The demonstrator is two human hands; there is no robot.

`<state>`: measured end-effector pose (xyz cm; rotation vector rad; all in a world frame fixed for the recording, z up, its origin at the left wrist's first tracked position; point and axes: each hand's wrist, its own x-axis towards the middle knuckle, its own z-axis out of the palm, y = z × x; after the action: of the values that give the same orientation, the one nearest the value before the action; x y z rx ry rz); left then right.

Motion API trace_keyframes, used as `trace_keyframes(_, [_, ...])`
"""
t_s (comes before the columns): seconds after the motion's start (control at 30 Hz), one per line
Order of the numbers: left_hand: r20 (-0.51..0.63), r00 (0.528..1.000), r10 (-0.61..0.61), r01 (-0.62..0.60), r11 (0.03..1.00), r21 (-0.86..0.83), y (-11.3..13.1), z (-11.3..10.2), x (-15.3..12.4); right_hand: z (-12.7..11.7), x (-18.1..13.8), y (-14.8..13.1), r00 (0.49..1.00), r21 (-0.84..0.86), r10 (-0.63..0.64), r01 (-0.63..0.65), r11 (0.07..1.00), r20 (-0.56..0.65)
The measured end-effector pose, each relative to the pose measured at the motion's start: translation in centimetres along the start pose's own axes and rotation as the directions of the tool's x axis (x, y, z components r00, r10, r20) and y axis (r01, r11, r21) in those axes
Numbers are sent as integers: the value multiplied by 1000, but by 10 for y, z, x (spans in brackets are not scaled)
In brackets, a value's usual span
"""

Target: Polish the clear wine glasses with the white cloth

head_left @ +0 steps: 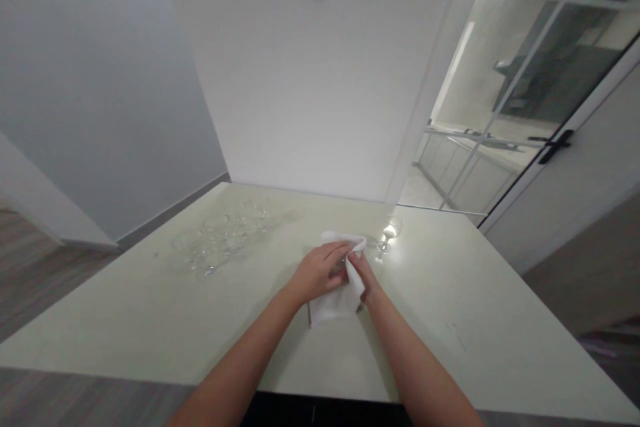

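Note:
Both my hands meet over the middle of a pale table [150, 320], wrapped in a white cloth [334, 303]. My left hand [317, 273] lies on top of the cloth with its fingers curled round it. My right hand [364, 275] pinches the cloth from the right side. Whatever is inside the cloth is hidden. A single clear stemmed glass [389, 235] stands just beyond my right hand.
A group of several clear glasses [223, 235] stands at the table's far left. White walls rise behind the table. A glass-paned door [525, 93] with a black handle [553, 145] is at the right. Wooden floor shows at the left.

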<state>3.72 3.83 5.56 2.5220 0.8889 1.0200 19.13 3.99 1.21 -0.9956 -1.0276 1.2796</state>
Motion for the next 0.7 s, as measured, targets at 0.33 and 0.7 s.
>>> trace_keyframes(0.33, [-82,981,-177,173,984,-49,-31,4,-15,-3,9,-1,970,217,27,27,976,-243])
trace_keyframes(0.7, [83,818,-570,439,524,-730,-46,1,-7,-5,-3,-6,980,-359,-156,103,928,-121])
